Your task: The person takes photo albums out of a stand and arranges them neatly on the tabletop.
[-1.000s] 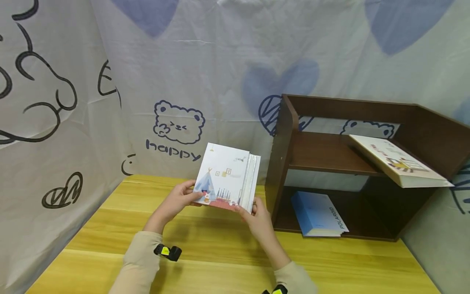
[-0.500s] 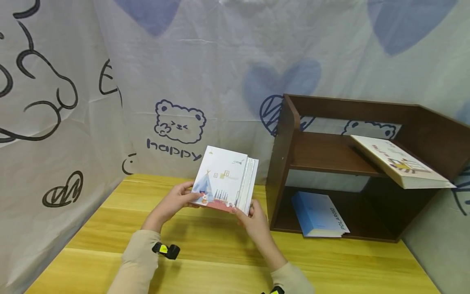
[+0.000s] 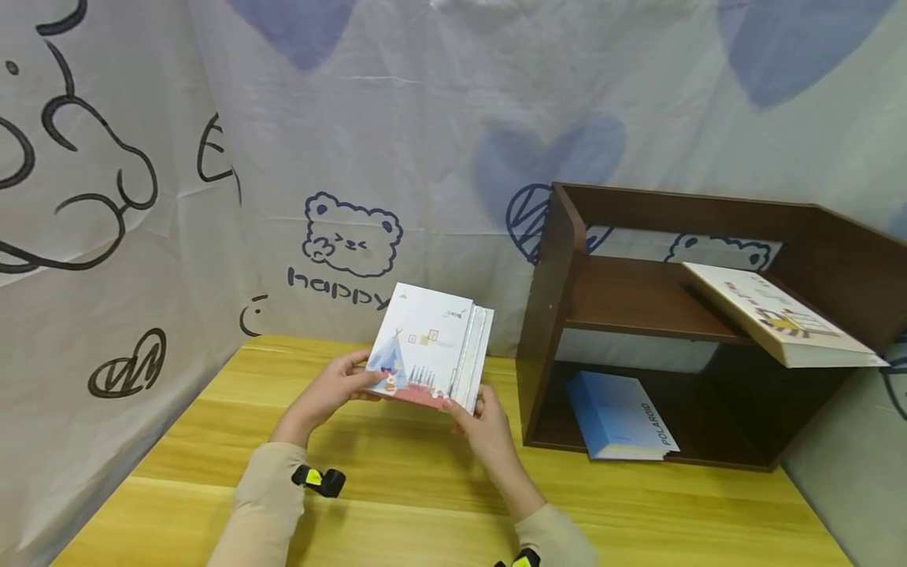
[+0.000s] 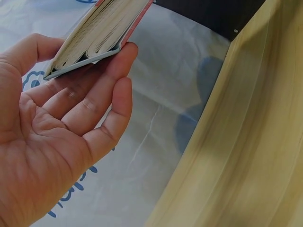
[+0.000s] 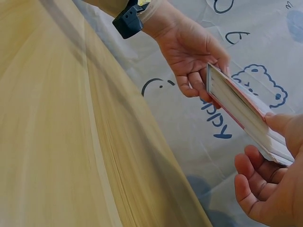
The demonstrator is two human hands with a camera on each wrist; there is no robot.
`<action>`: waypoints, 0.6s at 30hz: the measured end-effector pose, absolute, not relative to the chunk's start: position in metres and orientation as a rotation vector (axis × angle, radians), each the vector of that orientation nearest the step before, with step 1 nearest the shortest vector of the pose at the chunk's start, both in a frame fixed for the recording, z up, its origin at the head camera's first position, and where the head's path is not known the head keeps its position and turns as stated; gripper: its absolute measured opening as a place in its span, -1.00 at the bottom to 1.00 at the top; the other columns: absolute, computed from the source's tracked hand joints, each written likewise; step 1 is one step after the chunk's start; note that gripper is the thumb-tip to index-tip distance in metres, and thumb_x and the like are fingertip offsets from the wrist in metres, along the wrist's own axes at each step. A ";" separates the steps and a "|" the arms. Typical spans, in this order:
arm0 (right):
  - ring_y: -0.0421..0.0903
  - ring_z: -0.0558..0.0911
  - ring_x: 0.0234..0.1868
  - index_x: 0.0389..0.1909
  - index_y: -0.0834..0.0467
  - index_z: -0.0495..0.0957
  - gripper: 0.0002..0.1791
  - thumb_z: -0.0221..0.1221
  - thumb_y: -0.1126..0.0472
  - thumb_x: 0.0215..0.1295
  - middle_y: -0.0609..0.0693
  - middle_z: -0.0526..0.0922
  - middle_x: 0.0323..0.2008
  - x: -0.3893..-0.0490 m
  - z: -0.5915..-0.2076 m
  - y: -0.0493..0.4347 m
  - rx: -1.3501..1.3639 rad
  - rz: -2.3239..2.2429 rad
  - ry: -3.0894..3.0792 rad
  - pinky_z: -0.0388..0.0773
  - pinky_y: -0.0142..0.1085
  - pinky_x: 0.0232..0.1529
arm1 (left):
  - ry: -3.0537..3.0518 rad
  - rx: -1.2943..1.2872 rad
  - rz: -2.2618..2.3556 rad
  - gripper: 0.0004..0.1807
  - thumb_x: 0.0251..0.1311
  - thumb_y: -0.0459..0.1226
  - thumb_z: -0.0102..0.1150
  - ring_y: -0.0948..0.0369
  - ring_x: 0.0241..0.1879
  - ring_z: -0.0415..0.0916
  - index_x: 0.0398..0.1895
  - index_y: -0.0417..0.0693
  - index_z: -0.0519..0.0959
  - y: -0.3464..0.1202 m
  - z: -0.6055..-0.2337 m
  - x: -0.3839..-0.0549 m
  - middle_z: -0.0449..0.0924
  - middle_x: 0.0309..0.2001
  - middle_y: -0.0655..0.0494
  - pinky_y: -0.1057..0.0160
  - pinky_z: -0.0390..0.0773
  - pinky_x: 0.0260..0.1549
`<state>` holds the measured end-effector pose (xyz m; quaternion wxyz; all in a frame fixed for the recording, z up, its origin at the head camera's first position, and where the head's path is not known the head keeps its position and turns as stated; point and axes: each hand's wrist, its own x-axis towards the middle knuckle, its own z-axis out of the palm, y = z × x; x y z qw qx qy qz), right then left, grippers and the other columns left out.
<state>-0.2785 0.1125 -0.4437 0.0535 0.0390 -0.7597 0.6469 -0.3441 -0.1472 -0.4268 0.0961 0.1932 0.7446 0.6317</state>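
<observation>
A white hardcover notebook (image 3: 428, 335) with a blue tent and red rug on its cover is held tilted above the table by both hands. My left hand (image 3: 333, 394) grips its left lower corner, thumb on the cover and fingers underneath. At the right lower corner my right hand (image 3: 489, 429) pinches it beside a silvery strip along the cover's edge. The left wrist view shows the page block (image 4: 102, 30) edge-on, with the left fingers (image 4: 102, 101) curled below it. In the right wrist view the notebook's covers are nearly closed, with a narrow gap between pages.
A dark brown two-tier shelf (image 3: 553, 315) stands on the wooden table (image 3: 397, 488) at the right. A cream book (image 3: 779, 311) lies on its upper tier, jutting past the front edge. On the lower tier lies a blue POLAROID book (image 3: 623, 417). A printed curtain (image 3: 439, 157) hangs behind.
Both hands have lowered the notebook slightly and drawn it a little to the left, keeping their hold. The books on the shelf stay put.
</observation>
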 end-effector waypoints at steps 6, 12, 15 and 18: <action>-0.14 0.55 -0.47 0.05 0.25 0.34 -0.53 0.26 0.07 0.30 0.17 0.67 -0.28 -0.282 -0.445 0.107 0.104 1.983 -2.319 0.61 -0.24 -0.33 | 2.204 0.541 1.880 -0.43 0.34 -0.30 0.07 0.22 -0.24 0.69 0.34 -0.40 0.27 -0.152 -0.427 -0.344 0.70 -0.12 -0.16 0.11 0.67 -0.07; -0.19 0.52 -0.50 0.04 0.26 0.34 -0.56 0.25 0.12 0.31 0.09 0.64 -0.35 -0.282 -0.442 0.101 0.092 2.041 -2.300 0.56 -0.35 -0.39 | 2.198 0.503 1.890 -0.43 0.34 -0.32 0.04 0.21 -0.24 0.68 0.36 -0.42 0.24 -0.158 -0.429 -0.346 0.67 -0.07 -0.21 0.13 0.67 -0.06; -0.16 0.51 -0.50 0.02 0.31 0.33 -0.59 0.23 0.18 0.32 0.09 0.63 -0.37 -0.277 -0.434 0.098 0.099 2.052 -2.299 0.52 -0.40 -0.42 | 2.206 0.488 1.885 -0.43 0.35 -0.32 0.03 0.22 -0.24 0.68 0.36 -0.41 0.24 -0.160 -0.430 -0.347 0.66 -0.06 -0.18 0.18 0.67 -0.09; -0.15 0.51 -0.50 0.01 0.34 0.33 -0.62 0.22 0.22 0.33 0.11 0.62 -0.39 -0.270 -0.422 0.094 0.104 2.051 -2.304 0.49 -0.42 -0.43 | 2.203 0.480 1.889 -0.44 0.36 -0.32 0.02 0.23 -0.24 0.67 0.36 -0.42 0.23 -0.162 -0.431 -0.347 0.65 -0.07 -0.13 0.20 0.68 -0.10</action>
